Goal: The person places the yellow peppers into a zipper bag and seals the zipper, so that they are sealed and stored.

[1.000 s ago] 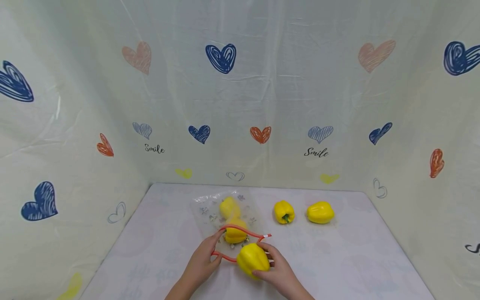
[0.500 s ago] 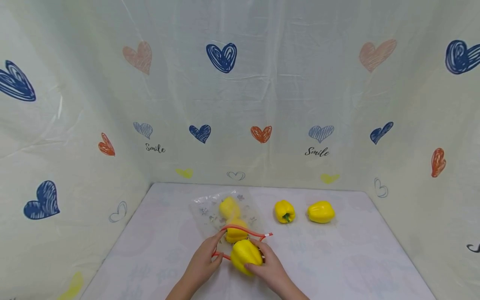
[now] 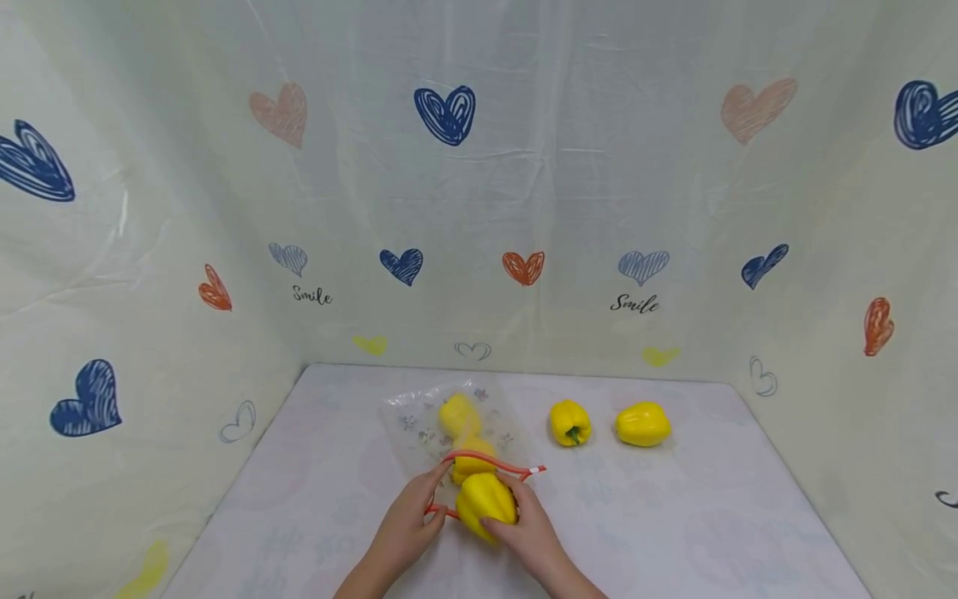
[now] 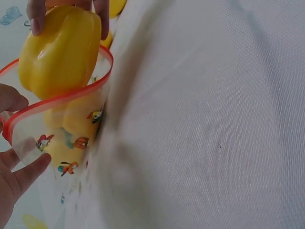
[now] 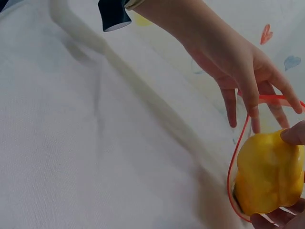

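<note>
Yellow pepper [image 3: 485, 505], seemingly partway inside clear red-rimmed bag [image 3: 416, 434] lying open.

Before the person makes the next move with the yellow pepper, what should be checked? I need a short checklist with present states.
1. Right hand grips the pepper: ok.
2. Bag is open at its mouth: ok.
3. Left hand is at the red rim: ok.
4. That pepper fully inside: not ok, it is at the mouth.
5. Enough room beside the two bagged peppers: cannot tell.
6. Two loose peppers away from both hands: ok.
</note>
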### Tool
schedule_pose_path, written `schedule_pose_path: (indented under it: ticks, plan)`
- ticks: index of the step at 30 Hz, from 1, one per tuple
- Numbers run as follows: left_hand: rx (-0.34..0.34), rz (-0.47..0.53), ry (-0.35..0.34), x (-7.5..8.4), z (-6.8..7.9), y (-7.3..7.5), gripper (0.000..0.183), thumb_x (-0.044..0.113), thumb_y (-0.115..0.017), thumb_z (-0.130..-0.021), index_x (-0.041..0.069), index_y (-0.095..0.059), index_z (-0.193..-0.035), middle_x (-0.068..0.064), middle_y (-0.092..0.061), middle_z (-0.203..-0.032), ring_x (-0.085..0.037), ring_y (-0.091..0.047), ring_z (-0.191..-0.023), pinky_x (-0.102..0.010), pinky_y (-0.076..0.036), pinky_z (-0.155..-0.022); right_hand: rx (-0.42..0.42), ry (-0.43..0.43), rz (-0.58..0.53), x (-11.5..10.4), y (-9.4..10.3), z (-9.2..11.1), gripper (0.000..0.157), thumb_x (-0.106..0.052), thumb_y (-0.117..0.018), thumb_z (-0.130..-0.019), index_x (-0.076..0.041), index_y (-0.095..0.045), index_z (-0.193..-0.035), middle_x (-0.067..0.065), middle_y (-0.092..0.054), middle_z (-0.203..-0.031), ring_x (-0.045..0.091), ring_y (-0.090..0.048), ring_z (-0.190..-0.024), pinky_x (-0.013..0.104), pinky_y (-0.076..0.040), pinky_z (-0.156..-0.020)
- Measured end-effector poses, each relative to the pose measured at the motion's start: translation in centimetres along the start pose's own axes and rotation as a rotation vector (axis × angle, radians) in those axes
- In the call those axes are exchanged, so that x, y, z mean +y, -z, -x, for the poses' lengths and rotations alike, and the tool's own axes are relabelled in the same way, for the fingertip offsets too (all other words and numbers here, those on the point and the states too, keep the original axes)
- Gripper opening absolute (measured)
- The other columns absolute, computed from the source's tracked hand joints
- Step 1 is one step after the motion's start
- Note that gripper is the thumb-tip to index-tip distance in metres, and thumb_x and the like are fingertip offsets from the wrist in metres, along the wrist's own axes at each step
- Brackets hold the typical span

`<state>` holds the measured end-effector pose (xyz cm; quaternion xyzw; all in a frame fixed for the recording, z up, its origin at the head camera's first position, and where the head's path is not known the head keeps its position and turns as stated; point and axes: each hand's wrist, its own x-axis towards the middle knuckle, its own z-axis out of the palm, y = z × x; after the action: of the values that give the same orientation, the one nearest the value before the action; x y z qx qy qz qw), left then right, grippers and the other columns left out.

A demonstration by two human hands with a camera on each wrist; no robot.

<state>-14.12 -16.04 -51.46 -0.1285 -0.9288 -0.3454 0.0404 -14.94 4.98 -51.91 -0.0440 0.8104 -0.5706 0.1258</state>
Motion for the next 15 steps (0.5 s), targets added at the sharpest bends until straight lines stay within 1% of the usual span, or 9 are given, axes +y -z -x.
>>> schedule_pose_path:
  ticks: [8,15]
  plan:
    - [0.013,-0.009,-0.012,-0.07,0.11,-0.05,0.066,0.006,-0.070,-0.085,0.012,-0.044,-0.146,-0.012,-0.057,-0.132,-0.029,-0.054,-0.118,-0.050,-0.046,-0.098,0.048,0.003,0.024,-0.18,-0.59,-0.46,0.075,-0.031,-0.081,-0.079,-0.002,-0.046,-0.138,0.017,-0.050,-0.133,0.029,-0.051,-0.107,0.057,-0.046,-0.094]
    - [0.014,-0.002,-0.008,-0.03,0.16,-0.06,0.066,0.006,-0.070,-0.085,0.011,-0.044,-0.146,-0.013,-0.057,-0.131,-0.030,-0.054,-0.118,-0.050,-0.046,-0.098,0.065,-0.006,0.049,0.23,-0.98,-0.99,0.076,-0.032,-0.082,-0.077,-0.001,-0.047,-0.138,0.016,-0.051,-0.132,0.028,-0.052,-0.105,0.055,-0.048,-0.093]
